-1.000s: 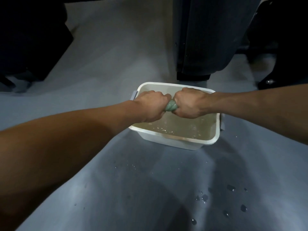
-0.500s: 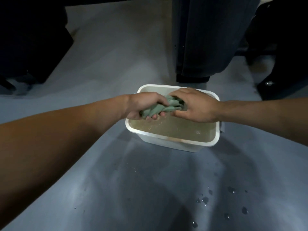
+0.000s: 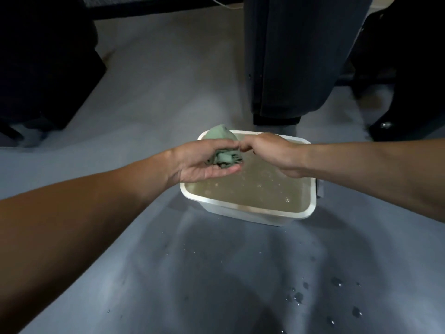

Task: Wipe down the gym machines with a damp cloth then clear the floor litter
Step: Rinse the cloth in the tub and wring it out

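Head view: both bare forearms reach in from the lower left and the right edge to meet just above centre frame.
Cloth (image 3: 222, 150): pale green, wet-looking, crumpled into dark folds, with one smoother flap standing up toward the top; it sits over the upper left corner of the tub.
Left hand (image 3: 204, 162): palm up, fingers loosely cupped under the bunched cloth, thumb lying over its top.
Right hand (image 3: 269, 151): back toward the camera, fingertips drawn together at the cloth's right edge, apparently pinching it; the contact is small and blurred.
Tub (image 3: 245, 208): white, rectangular, on the floor at centre frame, holding murky beige water with small bubbles.
Floor (image 3: 216, 273): grey-blue, smooth, with water drops (image 3: 298, 297) scattered at lower right.
Machine column (image 3: 289, 56): dark, upright, just behind the tub at upper centre.
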